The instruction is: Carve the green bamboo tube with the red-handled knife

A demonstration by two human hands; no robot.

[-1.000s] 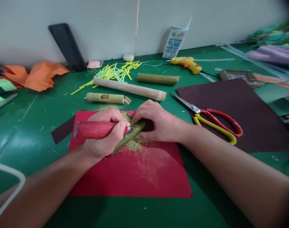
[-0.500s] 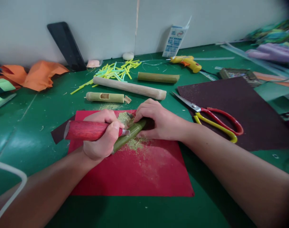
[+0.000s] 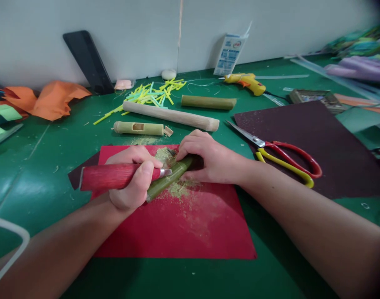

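Observation:
My left hand (image 3: 132,182) is closed round the red wooden handle (image 3: 105,176) of a tool whose metal end meets a green bamboo tube (image 3: 166,180). The tube lies at a slant on a red paper sheet (image 3: 183,228). My right hand (image 3: 205,160) presses down on the tube's far end, fingers curled over it. Greenish dust (image 3: 177,191) lies on the red sheet under and beside the tube.
Behind the red sheet lie a notched bamboo piece (image 3: 138,128), a pale wooden rod (image 3: 171,116) and another green tube (image 3: 208,102). Scissors (image 3: 280,155) rest on a dark sheet (image 3: 305,145) at right. A yellow glue gun (image 3: 246,83), coloured strips (image 3: 149,95) and orange paper (image 3: 43,99) lie further back.
My left hand has drawn the red-handled tool back to the left along the bamboo tube. My right hand has kept the tube in place.

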